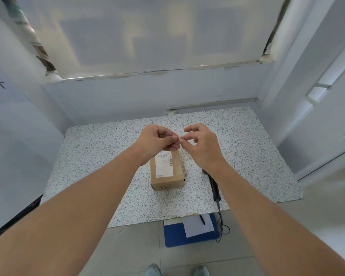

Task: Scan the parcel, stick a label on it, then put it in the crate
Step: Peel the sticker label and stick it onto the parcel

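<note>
A small brown cardboard parcel [167, 172] lies on the speckled table [100, 156], with a white printed shipping label with a barcode on its top. My left hand [157, 139] and my right hand [202, 145] meet just above the parcel's far end, fingertips pinched together on something very small and pale; I cannot make out what it is. A black handheld scanner [214, 186] lies on the table to the right of the parcel, partly hidden under my right forearm, its cable hanging off the front edge.
Below the table's front edge a blue crate [175, 235] sits on the tiled floor with a white sheet [197, 226] and a black pen in it. White walls close in at left, back and right. My shoes show at the bottom.
</note>
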Demonstrator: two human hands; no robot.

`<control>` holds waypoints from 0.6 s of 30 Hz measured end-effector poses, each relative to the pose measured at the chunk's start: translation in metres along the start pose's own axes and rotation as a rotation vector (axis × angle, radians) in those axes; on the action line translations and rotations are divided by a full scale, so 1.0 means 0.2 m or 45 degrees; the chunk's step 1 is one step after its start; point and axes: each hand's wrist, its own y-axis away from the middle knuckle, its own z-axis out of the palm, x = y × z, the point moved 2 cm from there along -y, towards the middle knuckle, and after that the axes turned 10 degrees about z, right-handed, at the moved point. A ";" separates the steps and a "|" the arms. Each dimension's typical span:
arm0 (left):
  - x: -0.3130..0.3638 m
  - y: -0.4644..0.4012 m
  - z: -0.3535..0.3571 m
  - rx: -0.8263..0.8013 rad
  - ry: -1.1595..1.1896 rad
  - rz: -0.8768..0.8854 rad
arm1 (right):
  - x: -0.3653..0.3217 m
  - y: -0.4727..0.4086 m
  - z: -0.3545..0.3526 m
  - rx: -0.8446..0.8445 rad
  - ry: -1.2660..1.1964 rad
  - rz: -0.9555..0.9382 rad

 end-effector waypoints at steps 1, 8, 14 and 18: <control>0.00 0.00 0.00 0.000 -0.007 0.000 | 0.00 0.00 0.00 -0.005 0.013 -0.010; 0.02 -0.01 0.00 -0.016 -0.089 0.020 | 0.00 -0.02 0.00 -0.003 0.136 -0.045; 0.03 -0.03 0.01 -0.045 -0.181 0.051 | 0.00 -0.03 -0.02 -0.013 0.196 -0.054; 0.04 -0.05 0.02 -0.071 -0.245 0.073 | 0.00 -0.04 -0.02 -0.029 0.222 -0.070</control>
